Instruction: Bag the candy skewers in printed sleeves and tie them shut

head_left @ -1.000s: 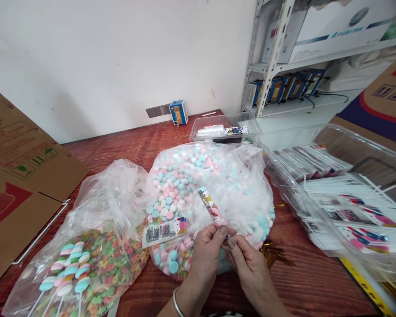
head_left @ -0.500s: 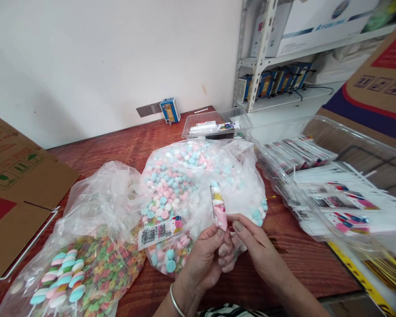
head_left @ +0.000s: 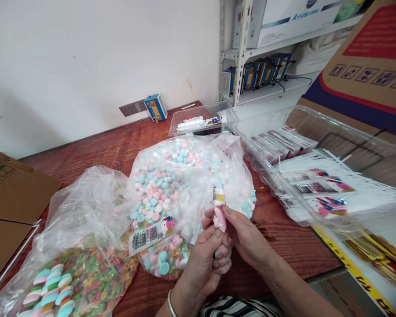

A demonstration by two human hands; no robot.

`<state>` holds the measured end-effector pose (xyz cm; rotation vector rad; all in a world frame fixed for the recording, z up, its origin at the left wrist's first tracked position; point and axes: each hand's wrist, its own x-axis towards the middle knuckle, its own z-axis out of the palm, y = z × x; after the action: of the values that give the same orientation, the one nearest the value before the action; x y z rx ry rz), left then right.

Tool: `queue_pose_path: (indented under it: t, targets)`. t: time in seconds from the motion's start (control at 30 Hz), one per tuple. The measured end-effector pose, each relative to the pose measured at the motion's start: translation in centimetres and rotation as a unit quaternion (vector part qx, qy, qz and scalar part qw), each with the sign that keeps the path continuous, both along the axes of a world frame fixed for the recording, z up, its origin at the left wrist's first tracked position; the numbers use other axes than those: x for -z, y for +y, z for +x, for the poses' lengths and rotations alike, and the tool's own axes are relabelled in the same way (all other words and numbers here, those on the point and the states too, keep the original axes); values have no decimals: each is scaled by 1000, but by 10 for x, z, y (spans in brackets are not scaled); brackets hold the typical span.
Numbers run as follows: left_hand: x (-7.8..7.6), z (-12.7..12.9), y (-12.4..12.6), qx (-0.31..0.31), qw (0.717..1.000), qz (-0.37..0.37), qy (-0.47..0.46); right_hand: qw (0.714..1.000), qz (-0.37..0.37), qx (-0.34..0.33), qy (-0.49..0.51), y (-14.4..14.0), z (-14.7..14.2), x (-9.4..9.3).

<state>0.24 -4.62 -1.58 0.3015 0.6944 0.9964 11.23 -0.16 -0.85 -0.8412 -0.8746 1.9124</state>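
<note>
Both my hands meet over the near edge of the wooden table (head_left: 105, 149). My left hand (head_left: 207, 255), with a bangle on the wrist, pinches the lower end of a small candy packet (head_left: 219, 207) that stands upright. My right hand (head_left: 244, 235) grips the same packet from the right side. Just behind the packet lies a clear bag of pink, blue and white round candies (head_left: 171, 185) with a printed label (head_left: 150, 233) on its front.
A second clear bag (head_left: 75, 264) at the near left holds colourful ring candies and several swirl lollipops. A clear tray of printed sleeves with sticks (head_left: 320, 185) fills the right. A small clear box (head_left: 201, 121), cardboard (head_left: 9, 198) and metal shelving (head_left: 244, 48) surround the table.
The packet has gone from tilted to upright and come nearer. My right hand moved up from pinching its bottom end to gripping its side. The view has swung to the right.
</note>
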Motion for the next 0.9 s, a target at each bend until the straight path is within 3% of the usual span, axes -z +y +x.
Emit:
queue_pose_path:
  t: [0.17,0.3,0.47,0.6,0.7,0.77,0.83,0.9]
  targets:
    - [7,5,2,-72,996,3,58,986,93,-10,-140,-7,0,7]
    - [4,3,3,-49,998,-10,39,991,76,-25,-109,-9,-1,6]
    - [-4,0,2,7,1000,-13,-1,999,-2,-31,-33,-7,1,3]
    - [-1,3,0,11,1000,-1,-6,999,-28,-37,4,-6,-4,3]
    - [2,3,-1,-5,1000,6,12,998,-6,-52,-16,-3,-2,2]
    - [1,-1,0,-21,999,14,37,995,61,-30,-79,0,10,1]
    - [-1,-7,1,-41,997,25,67,967,156,40,-196,2,34,2]
    - [-2,-13,3,-62,993,35,98,893,234,134,-361,0,64,6]
